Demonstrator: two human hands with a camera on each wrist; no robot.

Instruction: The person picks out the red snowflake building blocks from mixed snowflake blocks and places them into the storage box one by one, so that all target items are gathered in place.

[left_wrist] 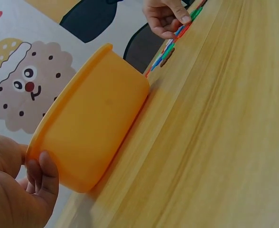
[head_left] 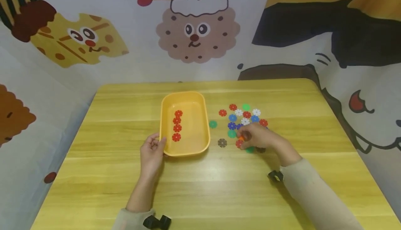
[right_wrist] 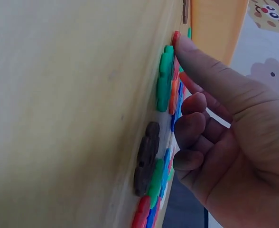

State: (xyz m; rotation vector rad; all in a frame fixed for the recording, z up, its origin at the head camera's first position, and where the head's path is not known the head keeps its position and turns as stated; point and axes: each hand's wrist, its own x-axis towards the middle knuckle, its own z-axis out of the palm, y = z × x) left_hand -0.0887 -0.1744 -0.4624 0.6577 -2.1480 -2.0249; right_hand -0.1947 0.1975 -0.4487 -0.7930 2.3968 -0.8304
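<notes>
My left hand (head_left: pixel 152 152) grips the near left corner of a yellow plastic tray (head_left: pixel 208 132), thumb at the rim and fingers against the outer wall. Inside it lie several red snowflake discs in a column, among them a red disc (head_left: pixel 176 137) at the near end. To the right, my right hand (head_left: pixel 258 136) reaches low over scattered snowflake discs. Its thumb and index finger pinch a red snowflake disc (head_left: pixel 239 144) at the edges, close to the tabletop. An orange disc (head_left: pixel 241 137) shows partly under the fingers. The other right fingers are curled in.
Loose blue, white, red, green and brown discs lie around my right hand, including a brown disc (head_left: pixel 222 143) and a green disc (head_left: pixel 213 124) near the tray. The wooden table (head_left: pixel 200 188) meets a cartoon-printed cloth (head_left: pixel 131 70) at its far edge.
</notes>
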